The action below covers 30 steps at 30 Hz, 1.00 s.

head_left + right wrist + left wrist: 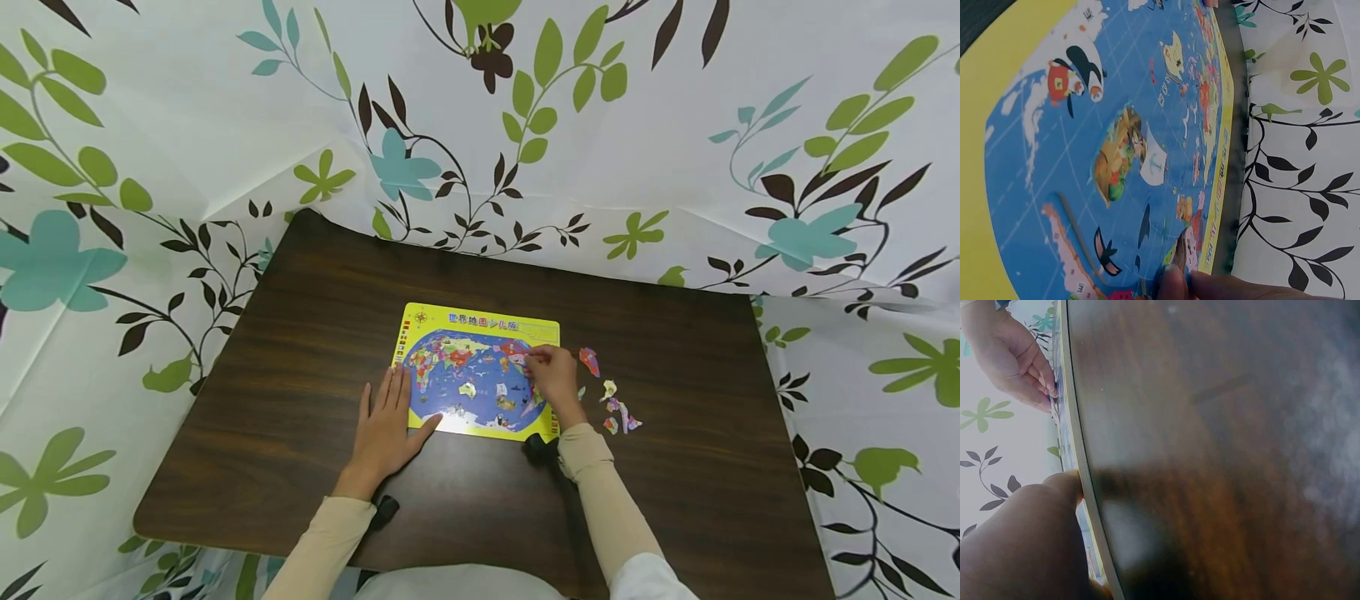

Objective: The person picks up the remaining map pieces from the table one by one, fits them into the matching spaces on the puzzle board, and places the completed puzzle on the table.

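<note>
A world map puzzle board (480, 315) with a yellow border and blue oceans lies on the table. My left hand (384, 433) rests with fingers spread along the board's left edge, the thumb near its lower edge. In the left wrist view that hand (1029, 531) shows beside the board's rim. Over the right part of the map, my right hand (552, 375) pinches a small pink-and-white puzzle piece (1190, 246) between thumb and forefinger. The fingertips partly hide it, close over the map.
Several loose puzzle pieces (610, 389) lie right of the board, with a red-and-blue piece (589, 361) behind them. The dark wooden table (697, 492) meets a leaf-patterned cloth (465, 108) at the back and sides.
</note>
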Each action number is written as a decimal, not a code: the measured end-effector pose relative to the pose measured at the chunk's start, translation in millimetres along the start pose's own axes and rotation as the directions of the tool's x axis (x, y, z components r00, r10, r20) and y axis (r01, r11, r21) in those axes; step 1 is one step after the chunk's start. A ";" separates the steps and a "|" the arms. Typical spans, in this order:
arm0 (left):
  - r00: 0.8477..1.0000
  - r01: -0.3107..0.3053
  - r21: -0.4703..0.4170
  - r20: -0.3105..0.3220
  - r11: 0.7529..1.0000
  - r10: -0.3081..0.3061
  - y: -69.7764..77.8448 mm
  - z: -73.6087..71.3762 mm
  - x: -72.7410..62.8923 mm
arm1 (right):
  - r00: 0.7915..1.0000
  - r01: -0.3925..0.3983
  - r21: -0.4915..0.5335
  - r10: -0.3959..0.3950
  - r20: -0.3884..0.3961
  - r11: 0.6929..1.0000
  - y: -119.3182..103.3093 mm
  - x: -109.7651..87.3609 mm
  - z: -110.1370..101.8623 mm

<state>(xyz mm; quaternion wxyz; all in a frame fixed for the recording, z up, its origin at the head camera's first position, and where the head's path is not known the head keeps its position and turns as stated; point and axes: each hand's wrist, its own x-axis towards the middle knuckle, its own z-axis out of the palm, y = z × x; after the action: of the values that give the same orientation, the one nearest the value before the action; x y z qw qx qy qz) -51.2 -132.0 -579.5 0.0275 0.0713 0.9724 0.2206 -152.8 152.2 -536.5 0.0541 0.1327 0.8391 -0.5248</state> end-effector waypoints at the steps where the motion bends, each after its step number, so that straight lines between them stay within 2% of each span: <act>1: 1.000 -0.001 0.000 -0.001 1.000 0.001 -0.2 0.6 0.0 | 1.000 0.001 -0.009 -0.001 -0.001 1.000 0.0 -0.4 0.4; 10: 1.000 0.006 0.013 0.015 1.000 -0.006 0.4 0.8 0.1 | 0.996 0.064 -0.179 -0.073 -0.046 0.982 -0.6 -3.0 0.7; 17: 0.999 0.016 0.025 0.036 1.000 -0.017 0.3 -1.3 -0.2 | 0.992 0.122 -0.316 -0.112 0.050 0.941 -0.2 -6.1 -1.5; 24: 0.999 0.018 0.009 0.032 1.000 -0.019 2.1 -3.3 -0.3 | 0.995 0.096 -0.330 -0.081 0.062 0.939 1.3 -7.7 -2.3; 30: 1.000 0.008 -0.013 0.006 1.000 -0.008 3.0 -1.9 -0.5 | 0.994 0.107 -0.348 -0.088 0.068 0.931 2.6 -7.7 -3.3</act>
<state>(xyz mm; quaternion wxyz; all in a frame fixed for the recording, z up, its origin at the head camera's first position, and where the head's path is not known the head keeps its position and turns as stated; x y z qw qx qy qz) -50.5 -130.2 -576.4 0.0319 0.0677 0.9711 0.2266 -144.5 154.9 -535.5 0.0725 0.0656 0.9232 -0.3717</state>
